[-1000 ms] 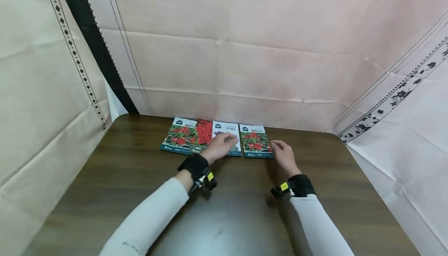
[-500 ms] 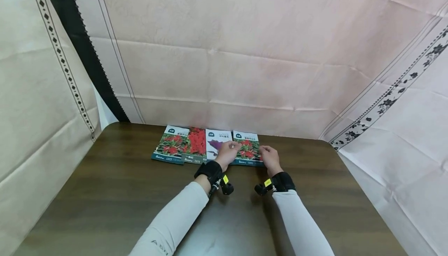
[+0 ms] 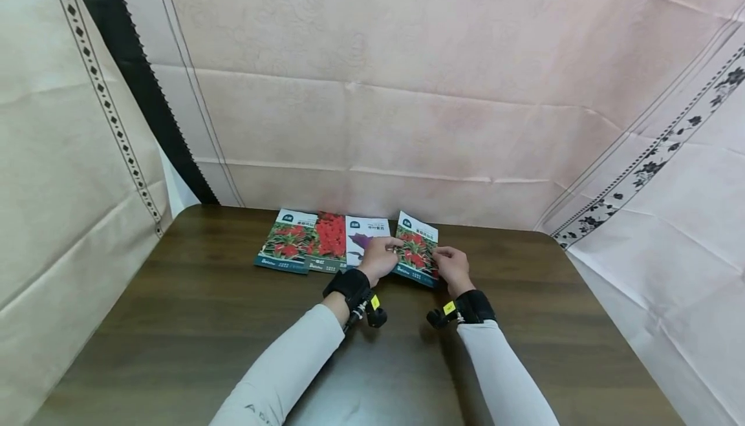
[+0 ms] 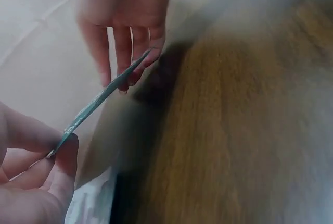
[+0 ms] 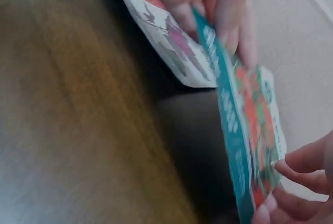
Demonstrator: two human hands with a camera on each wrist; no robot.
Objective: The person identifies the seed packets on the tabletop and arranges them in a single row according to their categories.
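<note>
A seed packet (image 3: 416,250) with red flowers and a teal bottom band is raised off the table at the right end of the row, tilted. My left hand (image 3: 378,259) pinches its left edge between thumb and fingers. At the opposite edge, my right hand (image 3: 453,267) grips it with thumb and fingertips. In the right wrist view the held packet (image 5: 255,125) stands steeply, its printed face partly visible. The left wrist view shows this packet (image 4: 99,99) nearly edge-on between both hands. Beside it lies a white packet (image 3: 357,235) with a purple picture, partly behind my left hand.
Further left lie a red-flowered packet (image 3: 329,240) and another packet (image 3: 287,242) with red flowers and green leaves, side by side and slightly overlapping. The brown wooden table (image 3: 244,335) ends at a pale cloth hanging (image 3: 372,122) just behind the row.
My left hand has moved right, from over the white packet to the rightmost packet's edge. That packet has been taken in both hands, lifted and tilted. The other packets stay put.
</note>
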